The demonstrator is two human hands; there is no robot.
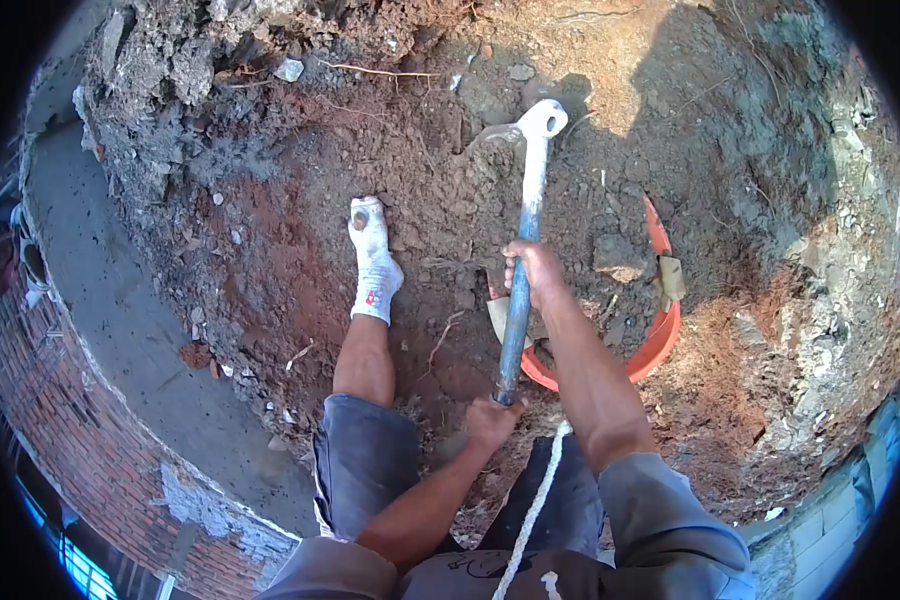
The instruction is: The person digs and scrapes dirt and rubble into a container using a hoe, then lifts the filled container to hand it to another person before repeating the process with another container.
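Red brickwork [80,390] is curving along the far left, and beside it a grey concrete ledge [120,290] is skirting the dug earth [270,240]. Next along, a foot in a soiled white sock [375,255] is resting on the soil, dark shorts [370,455] covering the knee below it. Further right, the left hand [492,422] is gripping the bottom end of a long-handled tool [517,325], its fingers closing snugly around the shaft. That tool is standing out in front of the person, blue along its shaft and whitish towards its ringed head, which is sitting near the soil; I can't tell how deep the blade is going. White rope [538,500] is trailing over the right thigh. Higher up the shaft, the right hand [536,272] is holding on too, fingers wrapping round it. Beyond that forearm, an orange curved rim [658,345] is lying on the ground.
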